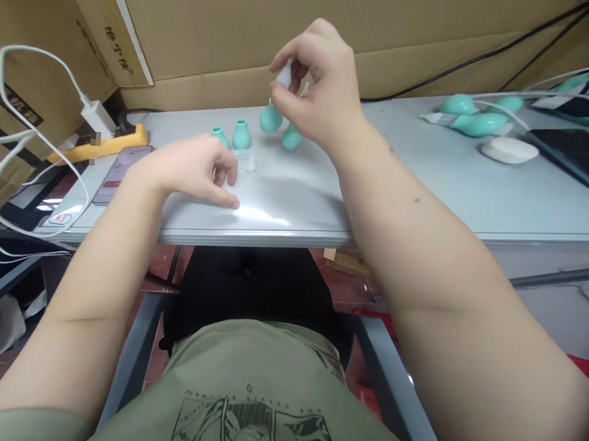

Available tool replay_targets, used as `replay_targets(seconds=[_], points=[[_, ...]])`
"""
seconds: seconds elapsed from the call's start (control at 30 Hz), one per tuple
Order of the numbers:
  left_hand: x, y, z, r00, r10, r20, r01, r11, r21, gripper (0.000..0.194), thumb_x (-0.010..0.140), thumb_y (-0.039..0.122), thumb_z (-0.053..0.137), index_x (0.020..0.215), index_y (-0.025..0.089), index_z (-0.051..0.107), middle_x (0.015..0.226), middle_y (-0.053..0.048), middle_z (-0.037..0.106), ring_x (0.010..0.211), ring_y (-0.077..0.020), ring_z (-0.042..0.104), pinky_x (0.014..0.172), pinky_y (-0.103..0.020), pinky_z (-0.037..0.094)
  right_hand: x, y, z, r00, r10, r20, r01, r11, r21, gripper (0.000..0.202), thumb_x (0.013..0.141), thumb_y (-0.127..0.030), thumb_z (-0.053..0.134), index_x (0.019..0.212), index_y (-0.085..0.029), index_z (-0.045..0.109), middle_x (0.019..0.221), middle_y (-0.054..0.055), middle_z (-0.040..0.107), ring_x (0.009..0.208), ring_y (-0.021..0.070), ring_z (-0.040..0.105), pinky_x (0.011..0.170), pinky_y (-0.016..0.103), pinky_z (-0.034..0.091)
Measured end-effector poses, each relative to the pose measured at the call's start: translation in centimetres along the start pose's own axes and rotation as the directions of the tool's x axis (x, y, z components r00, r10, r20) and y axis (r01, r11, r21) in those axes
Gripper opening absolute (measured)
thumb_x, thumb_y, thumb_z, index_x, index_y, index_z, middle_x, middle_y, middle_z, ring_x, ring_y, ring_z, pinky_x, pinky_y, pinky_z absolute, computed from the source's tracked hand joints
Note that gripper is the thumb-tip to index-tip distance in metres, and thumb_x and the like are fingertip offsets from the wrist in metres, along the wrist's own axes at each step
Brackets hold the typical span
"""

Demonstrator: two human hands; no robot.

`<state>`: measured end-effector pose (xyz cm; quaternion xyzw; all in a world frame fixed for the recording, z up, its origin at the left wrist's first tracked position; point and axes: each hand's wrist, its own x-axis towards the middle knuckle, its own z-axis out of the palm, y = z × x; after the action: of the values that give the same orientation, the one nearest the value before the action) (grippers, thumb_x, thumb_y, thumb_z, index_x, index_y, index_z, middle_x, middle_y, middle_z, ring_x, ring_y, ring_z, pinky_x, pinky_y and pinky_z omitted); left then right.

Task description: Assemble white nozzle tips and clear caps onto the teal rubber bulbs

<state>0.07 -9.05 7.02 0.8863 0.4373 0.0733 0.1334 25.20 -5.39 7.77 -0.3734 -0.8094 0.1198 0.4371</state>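
White plastic formed the tapered nozzle, which the right hand grasped between thumb and fingertips, the other fingers curled behind. Directly below it was a glossy teal bulb, rounded and upright. The left hand was released: its fingers were loosely curled and its thumb was extended low over the smooth grey tabletop, near the front edge; contact with the surface could not be told.

A second teal bulb, slightly tilted, appeared just beside the first, its upper part partly hidden by the right hand. Two open-necked teal bulbs with rounded bodies stood farther left, one partly covered by the left hand. Small translucent pieces lay near the left fingers.

Brown cardboard bounded the rear edge. The tabletop, marked by a bright reflection, extended between the left thumb and the right forearm. Farther right, a smooth white rounded case lay near further glossy teal bulbs; at far left, a phone lay beside a yellow power strip.
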Motion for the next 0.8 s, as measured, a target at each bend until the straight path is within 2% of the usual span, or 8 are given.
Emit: replay_targets(seconds=[0.07,0.17,0.3,0.4,0.47,0.63,0.73,0.8], points=[[0.1,-0.3,-0.1,0.996,-0.041,0.083,0.044,0.998,-0.039,0.026,0.08,0.051,0.099,0.097,0.033,0.093,0.081,0.002,0.087,0.074,-0.0246,0.078,0.07,-0.037,0.053,-0.6,-2.8,0.4,0.999,0.002,0.052,-0.004,0.999,0.042,0.083,0.078,-0.059,0.115,0.152,-0.062,0.08,0.131,0.003,0.083,0.138,0.0521,0.074,0.094,0.066,0.072],[0.1,-0.2,-0.1,0.99,-0.031,0.135,0.042,0.996,-0.078,0.021,0.082,0.047,0.094,0.097,0.032,0.094,0.08,0.003,0.086,0.074,-0.0239,0.079,0.07,-0.036,0.055,-1.0,-5.3,0.8,0.997,0.0,0.079,-0.007,0.996,0.085,0.088,0.081,-0.063,0.115,0.16,-0.063,0.077,0.133,0.002,0.083,0.134,0.0515,0.077,0.09,0.065,0.073],[0.4,-0.7,-0.2,0.998,-0.019,-0.064,0.014,0.997,-0.074,0.013,0.083,0.039,0.086,0.089,0.029,0.091,0.078,0.0,0.082,0.076,-0.0239,0.073,0.072,-0.039,0.053,-0.7,-6.1,0.4,0.997,0.011,0.077,-0.02,0.994,0.107,0.085,0.086,-0.063,0.114,0.162,-0.061,0.076,0.134,0.003,0.083,0.13,0.0501,0.079,0.088,0.064,0.073],[0.9,-2.0,0.1,0.969,-0.011,-0.247,0.011,1.0,-0.002,0.017,0.082,0.034,0.083,0.096,0.029,0.092,0.09,-0.003,0.085,0.082,-0.0263,0.072,0.077,-0.043,0.056,-0.5,-6.1,0.2,0.997,0.021,0.071,-0.029,0.992,0.119,0.081,0.089,-0.062,0.113,0.161,-0.059,0.076,0.134,0.003,0.083,0.128,0.0489,0.08,0.087,0.063,0.074],[1.3,-3.0,0.4,0.957,0.022,-0.29,-0.003,0.998,0.066,0.023,0.083,0.031,0.082,0.102,0.031,0.094,0.103,-0.005,0.087,0.091,-0.0288,0.075,0.086,-0.046,0.063,-0.5,-6.0,0.2,0.997,0.027,0.07,-0.035,0.992,0.125,0.078,0.092,-0.061,0.113,0.161,-0.058,0.076,0.134,0.003,0.083,0.126,0.048,0.08,0.087,0.062,0.074],[1.9,-3.2,1.2,0.95,0.043,-0.308,-0.015,0.996,0.091,0.037,0.084,0.026,0.08,0.117,0.027,0.097,0.126,-0.009,0.088,0.107,-0.0321,0.08,0.106,-0.051,0.069,-0.8,-3.8,0.6,0.997,0.039,0.071,-0.049,0.99,0.135,0.069,0.096,-0.059,0.11,0.157,-0.054,0.078,0.132,0.004,0.082,0.122,0.0461,0.081,0.086,0.06,0.074],[1.9,-2.7,1.4,0.949,0.051,-0.31,-0.035,0.998,0.058,0.043,0.084,0.026,0.079,0.124,0.026,0.096,0.128,-0.01,0.087,0.107,-0.0312,0.079,0.108,-0.05,0.071,-0.3,-0.2,0.3,0.999,0.03,0.037,-0.034,0.992,0.118,0.053,0.099,-0.054,0.108,0.144,-0.05,0.081,0.13,0.005,0.08,0.121,0.0451,0.079,0.091,0.06,0.074],[2.0,-2.6,1.5,0.948,0.059,-0.312,-0.043,0.997,0.057,0.044,0.086,0.027,0.078,0.126,0.026,0.095,0.128,-0.01,0.087,0.102,-0.0309,0.079,0.105,-0.052,0.071,0.3,2.8,0.0,0.997,-0.05,-0.059,0.057,0.992,0.11,0.031,0.1,-0.046,0.103,0.123,-0.045,0.082,0.128,0.005,0.078,0.114,0.0424,0.078,0.098,0.06,0.072]])
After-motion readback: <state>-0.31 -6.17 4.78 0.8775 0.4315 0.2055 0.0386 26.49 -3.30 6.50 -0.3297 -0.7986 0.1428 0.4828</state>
